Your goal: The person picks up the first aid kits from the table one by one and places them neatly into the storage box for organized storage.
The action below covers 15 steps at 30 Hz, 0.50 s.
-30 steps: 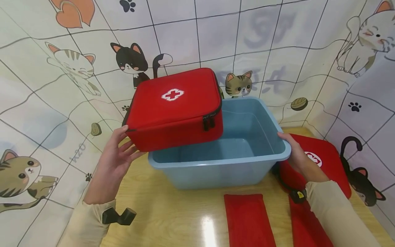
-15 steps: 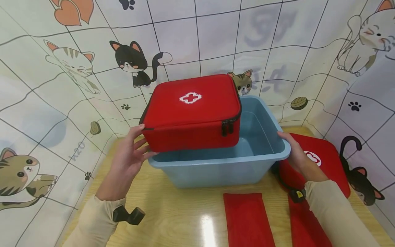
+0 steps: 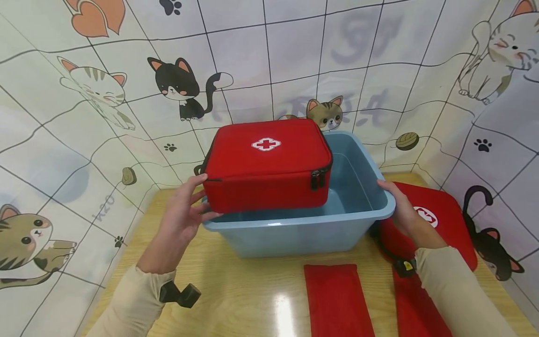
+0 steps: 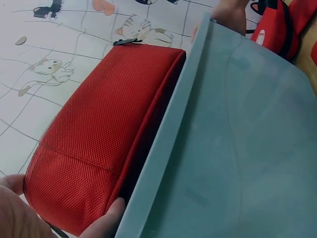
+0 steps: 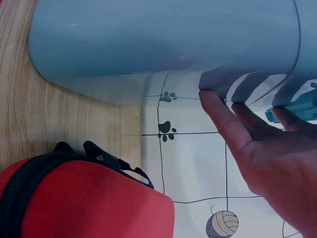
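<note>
A red first aid bag (image 3: 269,159), with a white cross badge and black zip, sits tilted over the left part of a light blue plastic tub (image 3: 290,238). My left hand (image 3: 178,215) grips the bag's near left corner, thumb on the top edge and fingers below. In the left wrist view the bag (image 4: 99,129) lies just past the tub's rim (image 4: 168,134). My right hand (image 3: 400,208) holds the tub's right rim, thumb over it. Seen from the right wrist, the fingers of that hand (image 5: 277,153) touch the tub's outer wall (image 5: 148,39).
A second red first aid bag (image 3: 446,206) rests on the wooden table (image 3: 227,299), right of the tub and partly under my right forearm. Two flat red strips, one the near strip (image 3: 337,295), lie in front. A cat-print cloth (image 3: 252,56) hangs behind.
My left hand has carried the red first aid bag right and then down, from beyond the tub's left end to lower over its opening. My right hand stays on the rim.
</note>
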Each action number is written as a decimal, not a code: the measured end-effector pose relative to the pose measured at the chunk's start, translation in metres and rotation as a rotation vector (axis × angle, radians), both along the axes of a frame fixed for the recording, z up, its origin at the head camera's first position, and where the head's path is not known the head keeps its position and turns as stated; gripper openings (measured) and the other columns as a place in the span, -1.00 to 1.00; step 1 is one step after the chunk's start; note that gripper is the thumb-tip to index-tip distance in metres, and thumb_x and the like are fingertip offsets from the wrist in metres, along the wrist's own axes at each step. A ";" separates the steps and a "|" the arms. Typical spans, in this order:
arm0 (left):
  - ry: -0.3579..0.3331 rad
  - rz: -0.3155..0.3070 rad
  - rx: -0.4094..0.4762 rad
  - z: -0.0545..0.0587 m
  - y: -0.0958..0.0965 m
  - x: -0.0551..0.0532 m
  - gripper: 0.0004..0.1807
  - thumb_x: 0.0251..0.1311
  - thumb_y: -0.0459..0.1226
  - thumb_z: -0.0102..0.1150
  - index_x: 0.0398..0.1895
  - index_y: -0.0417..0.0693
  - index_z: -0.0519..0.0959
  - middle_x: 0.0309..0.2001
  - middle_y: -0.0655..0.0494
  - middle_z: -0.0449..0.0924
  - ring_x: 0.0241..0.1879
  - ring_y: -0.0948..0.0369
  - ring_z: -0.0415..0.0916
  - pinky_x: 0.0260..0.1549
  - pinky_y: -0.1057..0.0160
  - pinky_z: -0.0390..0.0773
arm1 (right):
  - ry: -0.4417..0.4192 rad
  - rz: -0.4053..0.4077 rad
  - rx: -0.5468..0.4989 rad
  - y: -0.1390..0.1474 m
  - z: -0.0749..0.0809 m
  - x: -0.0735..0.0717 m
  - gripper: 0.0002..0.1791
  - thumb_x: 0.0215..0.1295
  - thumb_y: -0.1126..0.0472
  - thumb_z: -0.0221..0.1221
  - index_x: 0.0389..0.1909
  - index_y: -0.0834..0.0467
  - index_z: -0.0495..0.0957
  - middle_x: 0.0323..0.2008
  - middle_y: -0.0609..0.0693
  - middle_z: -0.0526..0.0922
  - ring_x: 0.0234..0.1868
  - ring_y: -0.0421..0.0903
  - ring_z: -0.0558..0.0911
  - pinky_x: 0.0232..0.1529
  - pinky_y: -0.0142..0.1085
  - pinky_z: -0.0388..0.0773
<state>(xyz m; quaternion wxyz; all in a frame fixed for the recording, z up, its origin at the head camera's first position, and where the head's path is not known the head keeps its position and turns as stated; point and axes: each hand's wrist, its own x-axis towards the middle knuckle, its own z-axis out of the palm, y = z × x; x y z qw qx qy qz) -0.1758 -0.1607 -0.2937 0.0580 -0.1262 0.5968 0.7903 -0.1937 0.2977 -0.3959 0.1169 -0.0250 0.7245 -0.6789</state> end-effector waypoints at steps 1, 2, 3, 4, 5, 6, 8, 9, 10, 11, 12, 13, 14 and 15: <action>0.002 -0.002 -0.002 0.000 0.000 0.000 -0.49 0.26 0.00 0.26 0.20 0.08 0.40 0.24 -0.05 0.39 -0.06 -0.05 0.63 -0.20 0.02 0.67 | 0.004 0.001 0.002 0.000 0.000 0.000 -0.14 0.48 -0.25 -0.27 0.60 -0.04 -0.41 0.55 0.24 -0.30 0.41 0.25 -0.14 0.37 0.35 -0.24; 0.000 -0.003 -0.005 0.000 0.001 0.000 -0.51 0.26 -0.01 0.26 0.19 0.08 0.40 0.23 -0.05 0.39 -0.08 -0.05 0.63 -0.21 0.01 0.67 | 0.008 0.003 0.002 0.000 -0.001 0.000 -0.15 0.48 -0.25 -0.27 0.60 -0.05 -0.40 0.54 0.25 -0.30 0.40 0.23 -0.12 0.37 0.35 -0.24; 0.000 -0.013 -0.013 0.000 0.002 0.000 -0.52 0.28 -0.02 0.24 0.18 0.06 0.38 0.22 -0.05 0.39 -0.09 -0.04 0.63 -0.20 0.00 0.67 | 0.013 0.004 0.001 0.000 -0.001 0.000 -0.16 0.49 -0.24 -0.27 0.60 -0.06 -0.40 0.54 0.24 -0.29 0.39 0.19 -0.09 0.37 0.35 -0.24; -0.002 -0.026 -0.023 0.001 0.002 0.000 -0.53 0.31 -0.04 0.21 0.19 0.04 0.36 0.22 -0.06 0.38 -0.09 -0.04 0.63 -0.19 -0.02 0.67 | 0.016 0.004 0.001 0.000 -0.001 0.000 -0.16 0.49 -0.25 -0.27 0.60 -0.07 -0.39 0.54 0.24 -0.28 0.37 0.15 -0.07 0.37 0.35 -0.24; -0.004 -0.042 -0.033 0.002 0.002 -0.001 -0.53 0.34 -0.07 0.17 0.22 0.02 0.33 0.23 -0.07 0.37 -0.08 -0.04 0.61 -0.17 -0.04 0.66 | 0.019 0.004 -0.001 0.000 -0.001 0.000 -0.17 0.49 -0.24 -0.27 0.61 -0.08 -0.38 0.53 0.24 -0.28 0.35 0.11 -0.04 0.37 0.35 -0.24; -0.004 -0.063 -0.044 0.003 0.003 -0.001 -0.51 0.37 -0.11 0.13 0.28 0.00 0.29 0.26 -0.08 0.34 -0.05 -0.06 0.58 -0.14 -0.07 0.64 | 0.020 0.004 -0.004 0.001 -0.001 0.000 -0.18 0.49 -0.24 -0.28 0.61 -0.08 -0.37 0.53 0.24 -0.27 0.33 0.07 -0.01 0.37 0.35 -0.24; -0.002 -0.110 -0.077 0.006 0.003 -0.001 -0.44 0.40 -0.17 0.03 0.42 -0.04 0.20 0.33 -0.10 0.26 0.08 -0.11 0.47 -0.05 -0.13 0.60 | 0.029 0.012 -0.005 0.001 -0.001 0.000 -0.19 0.49 -0.23 -0.28 0.61 -0.08 -0.36 0.52 0.24 -0.26 0.30 0.03 0.02 0.36 0.35 -0.23; 0.005 -0.133 -0.097 0.007 0.003 -0.001 -0.39 0.41 -0.20 -0.01 0.47 -0.05 0.14 0.37 -0.12 0.21 0.16 -0.15 0.40 -0.02 -0.15 0.57 | 0.031 0.017 -0.002 0.001 -0.001 0.000 -0.19 0.49 -0.23 -0.28 0.61 -0.08 -0.36 0.52 0.24 -0.25 0.30 0.02 0.03 0.36 0.35 -0.22; 0.013 -0.150 -0.115 0.009 0.002 -0.001 -0.36 0.41 -0.22 -0.04 0.52 -0.05 0.09 0.41 -0.12 0.15 0.24 -0.17 0.31 0.02 -0.17 0.54 | 0.032 0.021 0.001 0.001 -0.001 0.000 -0.19 0.49 -0.23 -0.28 0.61 -0.08 -0.36 0.53 0.24 -0.25 0.30 0.02 0.03 0.35 0.36 -0.21; 0.024 -0.160 -0.128 0.010 0.002 -0.001 -0.33 0.41 -0.24 -0.05 0.55 -0.04 0.05 0.44 -0.13 0.10 0.30 -0.19 0.24 0.04 -0.17 0.51 | 0.034 0.027 0.002 0.001 -0.002 0.000 -0.19 0.50 -0.23 -0.29 0.61 -0.09 -0.36 0.53 0.24 -0.24 0.30 0.03 0.03 0.35 0.37 -0.21; 0.038 -0.163 -0.145 0.011 0.001 0.000 -0.31 0.41 -0.25 -0.04 0.56 -0.04 0.05 0.46 -0.12 0.07 0.34 -0.20 0.18 0.06 -0.16 0.50 | 0.036 0.032 0.005 0.001 -0.002 0.000 -0.19 0.50 -0.23 -0.29 0.61 -0.09 -0.37 0.53 0.24 -0.24 0.31 0.05 0.02 0.35 0.37 -0.21; 0.054 -0.162 -0.167 0.012 0.000 0.000 -0.31 0.40 -0.25 -0.02 0.56 -0.03 0.06 0.47 -0.13 0.06 0.37 -0.19 0.14 0.07 -0.14 0.49 | 0.038 0.038 0.007 0.001 -0.002 0.000 -0.19 0.50 -0.22 -0.29 0.61 -0.09 -0.37 0.53 0.24 -0.24 0.32 0.07 0.01 0.34 0.38 -0.20; 0.072 -0.155 -0.188 0.012 -0.001 0.000 -0.31 0.39 -0.25 0.00 0.56 -0.02 0.08 0.47 -0.15 0.07 0.39 -0.17 0.14 0.08 -0.11 0.49 | 0.038 0.042 0.005 0.000 -0.002 0.000 -0.19 0.50 -0.22 -0.29 0.61 -0.09 -0.37 0.53 0.24 -0.24 0.33 0.08 0.00 0.34 0.39 -0.20; 0.088 -0.144 -0.212 0.011 -0.003 0.000 -0.32 0.38 -0.25 0.03 0.54 -0.01 0.11 0.46 -0.15 0.10 0.38 -0.13 0.18 0.08 -0.06 0.51 | 0.039 0.046 0.008 0.000 -0.002 0.000 -0.19 0.50 -0.22 -0.29 0.60 -0.09 -0.38 0.54 0.24 -0.25 0.34 0.09 -0.01 0.34 0.39 -0.20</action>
